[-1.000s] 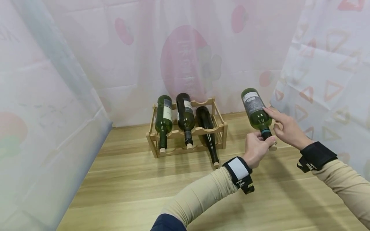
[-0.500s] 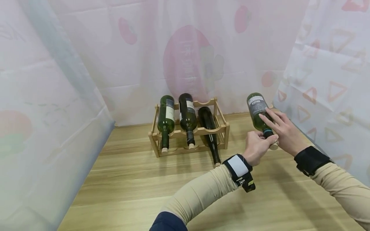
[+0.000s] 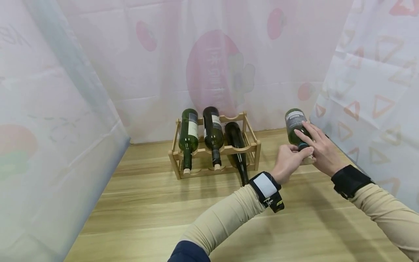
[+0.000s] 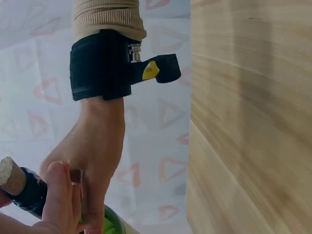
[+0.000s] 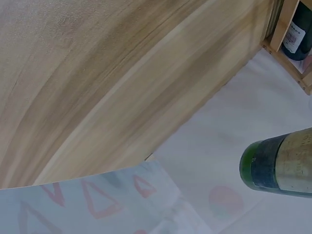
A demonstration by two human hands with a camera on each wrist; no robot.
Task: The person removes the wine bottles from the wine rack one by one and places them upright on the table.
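Observation:
A green wine bottle [image 3: 292,125] is held above the table at the right, base pointing away and its corked neck towards me. My left hand [image 3: 288,162] grips the dark neck, thumb across it close to the cork. My right hand [image 3: 322,147] holds the body, with spread fingers over the label; in the left wrist view its thumb lies along the bottle's other side. That view also shows the cork [image 4: 11,176] beside my left fingers [image 4: 59,202]. In the right wrist view the bottle's base end [image 5: 265,165] appears, but neither hand does.
A wooden wine rack [image 3: 256,156] stands left of the hands, near the back curtain [image 3: 157,80]. It holds a green bottle [image 3: 188,136], a dark labelled bottle [image 3: 213,134] and a slim dark bottle [image 3: 234,136] lying lower. A patterned sheet [image 3: 376,91] hangs at the right.
My right hand has moved over the bottle's body, from fingertips at its side to holding it. Both hands have carried the bottle slightly rightward, and it appears more foreshortened.

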